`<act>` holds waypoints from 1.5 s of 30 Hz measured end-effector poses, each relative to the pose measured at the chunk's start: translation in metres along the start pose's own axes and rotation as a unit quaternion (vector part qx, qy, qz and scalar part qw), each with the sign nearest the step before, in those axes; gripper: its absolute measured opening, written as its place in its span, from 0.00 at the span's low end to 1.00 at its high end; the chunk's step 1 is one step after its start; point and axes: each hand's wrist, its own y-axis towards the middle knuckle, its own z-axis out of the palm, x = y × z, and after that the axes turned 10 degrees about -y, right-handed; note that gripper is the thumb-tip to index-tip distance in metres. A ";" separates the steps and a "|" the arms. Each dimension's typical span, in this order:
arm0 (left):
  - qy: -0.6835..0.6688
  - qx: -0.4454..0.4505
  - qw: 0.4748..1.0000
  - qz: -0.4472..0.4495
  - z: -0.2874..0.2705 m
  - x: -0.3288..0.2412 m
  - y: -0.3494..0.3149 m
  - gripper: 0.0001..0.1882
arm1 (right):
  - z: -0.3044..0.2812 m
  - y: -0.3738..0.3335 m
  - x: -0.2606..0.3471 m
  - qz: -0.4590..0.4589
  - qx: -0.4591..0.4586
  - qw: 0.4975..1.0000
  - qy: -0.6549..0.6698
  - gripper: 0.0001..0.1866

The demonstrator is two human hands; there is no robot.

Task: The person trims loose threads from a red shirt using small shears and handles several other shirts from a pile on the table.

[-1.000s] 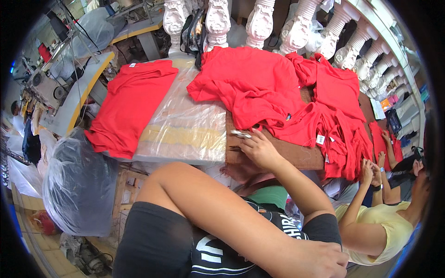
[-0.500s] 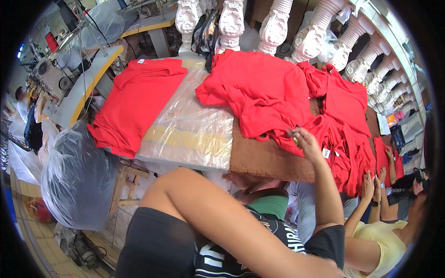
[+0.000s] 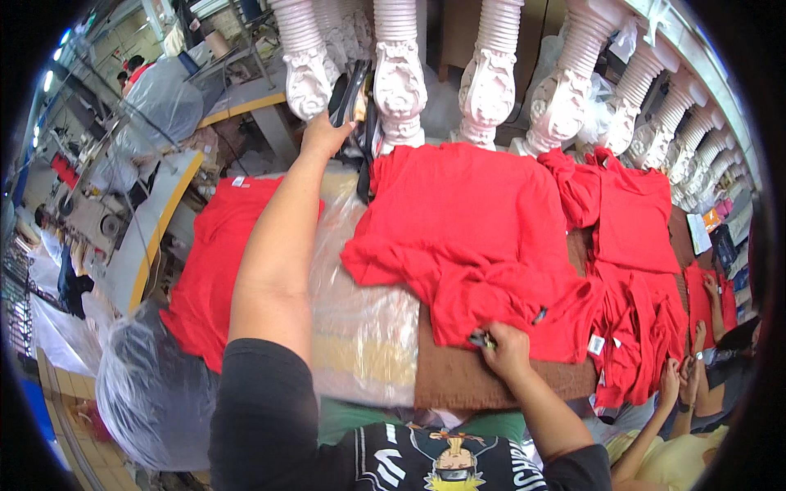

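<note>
My left arm stretches to the far side of the table, where my left hand point(image 3: 326, 136) grips the edge of a black bag point(image 3: 357, 102) hanging by the white balusters; some fingers are hidden. Close to the table's near edge, my right hand point(image 3: 509, 350) is closed around a small dark object point(image 3: 480, 338), too small to name. It rests at the lower edge of a spread red shirt point(image 3: 475, 221). A small dark piece point(image 3: 539, 316) lies on that shirt. More red shirts point(image 3: 225, 254) are stacked at the left, partly behind my left arm.
Plastic covers the table's middle point(image 3: 368, 335), beside brown cloth point(image 3: 458, 380). Another pile of red shirts point(image 3: 630, 221) lies right, where co-workers' hands point(image 3: 679, 380) are busy. White balusters point(image 3: 491, 82) line the back. A sewing machine table point(image 3: 155, 237) and plastic-wrapped bundle point(image 3: 151, 393) stand left.
My left arm has swung from across my body to the far side, reaching the black bag. My right hand has lowered toward the near edge, still holding the small object. The view has shifted.
</note>
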 end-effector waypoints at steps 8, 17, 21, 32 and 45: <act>0.099 -0.051 0.986 -0.121 0.063 0.001 0.055 0.22 | -0.010 0.003 0.000 0.022 0.011 1.000 0.004 0.08; 0.122 -0.122 0.985 -0.009 0.018 -0.021 0.071 0.17 | -0.013 0.011 0.002 0.027 0.020 0.999 0.018 0.08; 0.148 -0.156 0.976 0.008 0.015 -0.024 0.080 0.16 | -0.011 0.009 0.000 0.028 0.022 0.999 0.016 0.08; 0.108 -0.186 0.976 -0.036 0.022 -0.026 0.121 0.17 | -0.008 0.006 -0.001 0.036 0.006 0.999 0.037 0.10; 0.102 0.012 0.994 -0.036 0.062 0.014 0.109 0.25 | -0.010 0.004 -0.003 0.034 0.009 0.998 0.054 0.05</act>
